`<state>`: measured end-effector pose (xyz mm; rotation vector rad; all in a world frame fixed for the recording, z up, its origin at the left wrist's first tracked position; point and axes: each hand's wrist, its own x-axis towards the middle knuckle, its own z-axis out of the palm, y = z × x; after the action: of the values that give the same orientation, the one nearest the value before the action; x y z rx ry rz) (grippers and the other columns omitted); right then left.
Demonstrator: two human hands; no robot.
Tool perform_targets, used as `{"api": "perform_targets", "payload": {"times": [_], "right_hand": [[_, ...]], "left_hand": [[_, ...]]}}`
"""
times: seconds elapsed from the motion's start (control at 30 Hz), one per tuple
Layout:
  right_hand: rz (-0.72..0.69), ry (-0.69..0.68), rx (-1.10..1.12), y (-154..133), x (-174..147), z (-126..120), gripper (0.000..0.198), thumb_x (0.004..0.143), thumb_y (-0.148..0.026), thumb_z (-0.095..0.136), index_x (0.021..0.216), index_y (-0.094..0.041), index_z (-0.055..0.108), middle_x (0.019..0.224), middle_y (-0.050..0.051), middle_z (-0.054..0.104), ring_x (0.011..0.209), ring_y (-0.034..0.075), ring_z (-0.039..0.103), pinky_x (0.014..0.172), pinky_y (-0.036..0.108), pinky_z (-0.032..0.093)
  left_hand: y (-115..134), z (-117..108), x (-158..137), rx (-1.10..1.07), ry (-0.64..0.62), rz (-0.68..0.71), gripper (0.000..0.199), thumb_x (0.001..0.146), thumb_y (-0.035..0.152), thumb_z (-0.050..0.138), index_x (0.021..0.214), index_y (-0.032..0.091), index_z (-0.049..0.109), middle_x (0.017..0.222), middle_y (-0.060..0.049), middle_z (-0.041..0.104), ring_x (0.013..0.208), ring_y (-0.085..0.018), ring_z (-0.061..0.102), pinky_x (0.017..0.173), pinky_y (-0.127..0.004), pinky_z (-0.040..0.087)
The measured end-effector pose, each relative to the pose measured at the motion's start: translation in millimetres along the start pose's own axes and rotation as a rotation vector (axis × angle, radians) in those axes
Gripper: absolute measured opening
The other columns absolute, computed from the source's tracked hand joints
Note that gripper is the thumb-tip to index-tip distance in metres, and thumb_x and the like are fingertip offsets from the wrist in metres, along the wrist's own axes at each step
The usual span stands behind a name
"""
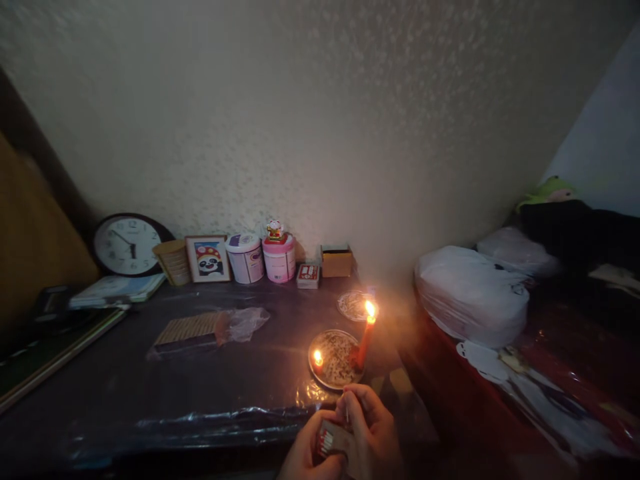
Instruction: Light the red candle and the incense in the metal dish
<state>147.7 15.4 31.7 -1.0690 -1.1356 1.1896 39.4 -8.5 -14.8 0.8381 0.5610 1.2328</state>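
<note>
My left hand [305,448] is wrapped round a small matchbox [327,439], its tray partly slid out and several matches showing. Against the box, my right hand [374,430] pinches a thin match [347,415]; its tip is hidden by the fingers. Just beyond my hands lies a round metal plate [334,380] with a speckled, stained surface. A tall red candle [367,343] burns at the plate's right side, leaning slightly right. On the left side of the plate, a short candle stub [318,363] is also alight.
Behind the tall candle is a second plate [350,307]. A plastic-wrapped pack [187,331] lies on the dark-covered table [235,393]. Along the wall stand a clock [127,245], a framed panda picture [209,259], two tubs and a small cardboard box [336,262]. White bags [470,293] sit right.
</note>
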Motion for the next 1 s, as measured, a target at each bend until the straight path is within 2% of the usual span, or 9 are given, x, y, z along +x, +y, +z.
{"api": "perform_targets", "payload": {"times": [0.13,0.3,0.37,0.47,0.63,0.7,0.77,0.9,1.0], "right_hand": [[0.006,0.033,-0.008,8,-3,3,0.033,0.081,-0.051,0.058,0.077,-0.018,0.061,0.06,-0.002,0.055,0.055,0.013,0.053,0.053,0.022,0.046],[-0.005,0.019,-0.026,7,-8,7,0.034,0.08,-0.051,0.059,0.077,-0.017,0.063,0.062,-0.001,0.057,0.058,0.013,0.054,0.055,0.021,0.046],[-0.012,0.025,-0.02,6,-9,8,0.033,0.08,-0.05,0.059,0.077,-0.017,0.063,0.062,-0.001,0.056,0.057,0.013,0.053,0.053,0.02,0.044],[0.022,0.031,0.029,1,-6,8,0.032,0.079,-0.05,0.061,0.073,-0.018,0.061,0.06,-0.003,0.053,0.052,0.011,0.05,0.048,0.019,0.042],[0.038,0.089,0.045,-9,0,2,0.028,0.078,-0.046,0.063,0.075,-0.019,0.06,0.061,-0.003,0.055,0.056,0.013,0.053,0.052,0.021,0.045],[0.022,0.087,-0.003,-9,1,-1,0.026,0.077,-0.044,0.065,0.075,-0.018,0.061,0.061,-0.003,0.055,0.058,0.014,0.055,0.055,0.022,0.047],[0.026,0.067,-0.037,-7,2,-3,0.028,0.076,-0.045,0.065,0.074,-0.017,0.062,0.059,-0.002,0.056,0.057,0.014,0.055,0.055,0.023,0.046],[0.001,0.062,-0.099,3,1,-2,0.033,0.074,-0.049,0.066,0.066,-0.017,0.064,0.057,0.0,0.062,0.056,0.016,0.059,0.055,0.024,0.047],[-0.007,0.042,-0.128,6,0,0,0.037,0.073,-0.053,0.066,0.066,-0.017,0.065,0.059,0.003,0.067,0.057,0.018,0.063,0.055,0.024,0.048]], "left_hand": [[2,3,-2,0.083,0.025,-0.012,0.034,0.063,0.021,0.074,0.094,0.016,0.061,0.075,-0.001,0.062,0.063,-0.013,0.053,0.056,-0.024,0.035],[-4,5,-1,0.21,0.116,-0.106,0.025,0.068,0.041,0.069,0.081,0.02,0.065,0.074,-0.004,0.063,0.075,-0.022,0.06,0.07,-0.032,0.044],[-8,5,1,0.207,0.112,-0.126,0.025,0.064,0.04,0.071,0.077,0.02,0.065,0.07,-0.003,0.062,0.07,-0.021,0.059,0.067,-0.032,0.044],[-11,3,1,0.165,0.111,-0.135,0.023,0.062,0.026,0.066,0.084,0.018,0.066,0.068,-0.001,0.062,0.06,-0.015,0.054,0.056,-0.027,0.039],[-2,-3,-2,0.111,0.152,-0.044,0.047,0.062,0.015,0.059,0.11,0.014,0.057,0.078,-0.004,0.067,0.059,-0.013,0.057,0.054,-0.025,0.04],[2,-7,-3,0.128,0.182,-0.026,0.052,0.069,0.021,0.062,0.118,0.017,0.046,0.077,-0.002,0.067,0.052,-0.012,0.056,0.048,-0.024,0.04],[4,-13,-3,0.166,0.191,-0.006,0.05,0.073,0.03,0.065,0.116,0.02,0.041,0.074,0.0,0.065,0.043,-0.009,0.051,0.042,-0.022,0.037],[8,-20,-3,0.254,0.21,0.025,0.039,0.075,0.045,0.067,0.097,0.021,0.045,0.065,0.004,0.061,0.039,-0.005,0.045,0.039,-0.018,0.031],[13,-19,-3,0.304,0.285,0.019,0.041,0.072,0.048,0.069,0.095,0.021,0.05,0.064,0.004,0.06,0.039,-0.005,0.044,0.039,-0.018,0.029]]}}
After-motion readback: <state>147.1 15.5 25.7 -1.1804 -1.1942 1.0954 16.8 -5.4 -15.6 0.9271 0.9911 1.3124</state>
